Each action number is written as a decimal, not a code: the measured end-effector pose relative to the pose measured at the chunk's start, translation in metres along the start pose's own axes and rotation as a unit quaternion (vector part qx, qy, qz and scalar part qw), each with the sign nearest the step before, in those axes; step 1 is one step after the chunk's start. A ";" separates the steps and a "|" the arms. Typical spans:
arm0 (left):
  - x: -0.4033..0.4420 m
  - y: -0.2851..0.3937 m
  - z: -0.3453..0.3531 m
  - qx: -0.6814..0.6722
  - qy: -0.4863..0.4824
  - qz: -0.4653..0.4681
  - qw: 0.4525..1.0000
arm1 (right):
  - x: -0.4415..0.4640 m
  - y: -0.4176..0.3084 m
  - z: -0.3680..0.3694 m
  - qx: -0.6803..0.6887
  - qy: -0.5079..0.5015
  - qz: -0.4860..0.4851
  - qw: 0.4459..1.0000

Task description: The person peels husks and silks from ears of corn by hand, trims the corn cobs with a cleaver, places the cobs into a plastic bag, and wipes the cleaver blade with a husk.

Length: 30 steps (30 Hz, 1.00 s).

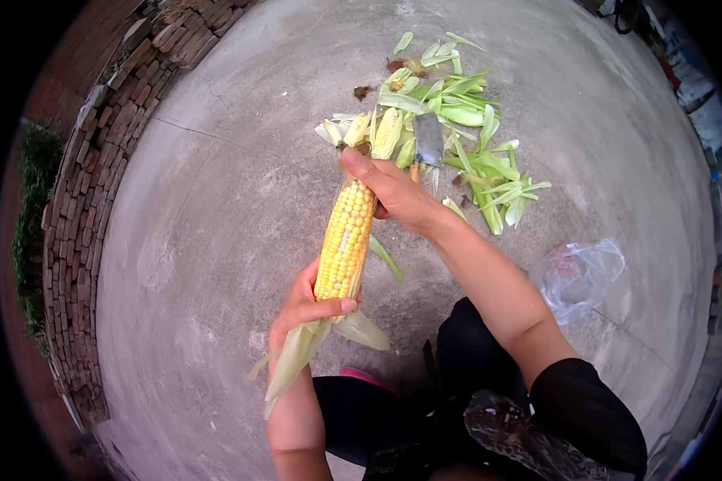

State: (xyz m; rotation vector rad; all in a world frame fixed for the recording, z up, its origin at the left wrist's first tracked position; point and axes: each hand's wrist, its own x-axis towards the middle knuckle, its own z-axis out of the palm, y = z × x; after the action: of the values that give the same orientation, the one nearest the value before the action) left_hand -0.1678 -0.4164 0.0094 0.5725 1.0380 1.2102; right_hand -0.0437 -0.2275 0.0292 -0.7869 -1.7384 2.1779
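Note:
A large yellow corn cob (347, 240) is held up at a slant in the middle of the view. My left hand (317, 297) is wrapped round its lower end, where pale husk leaves (297, 353) hang down over the wrist. At the upper end, my right hand (389, 186) grips the tip, its thumb lying on top. Beyond the hands, another cob (387, 134) lies on the ground, with a cleaver (428, 140) just right of it, its wooden handle towards me.
Green husks (465, 112) are scattered beyond and right of the cleaver on the concrete ground (200, 240). A clear plastic bag (582, 280) lies at the right. Stacked bricks (88, 184) line the left side. My knees are at the bottom.

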 end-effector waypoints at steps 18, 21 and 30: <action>0.025 -0.010 0.020 -0.053 0.221 0.170 0.959 | 0.026 0.045 -0.020 -0.309 0.319 -0.146 0.884; 0.012 -0.004 0.011 -0.165 0.200 0.175 0.950 | 0.029 0.058 -0.019 -0.347 0.325 -0.168 0.863; 0.012 -0.004 -0.015 -0.114 0.221 0.133 0.959 | 0.021 0.032 -0.033 0.344 0.112 -0.073 0.929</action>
State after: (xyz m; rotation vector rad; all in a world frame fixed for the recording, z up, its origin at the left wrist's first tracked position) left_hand -0.1786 -0.4083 -0.0049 0.2662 1.1947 1.7241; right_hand -0.0384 -0.1978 -0.0119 -0.6508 -0.7934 2.2496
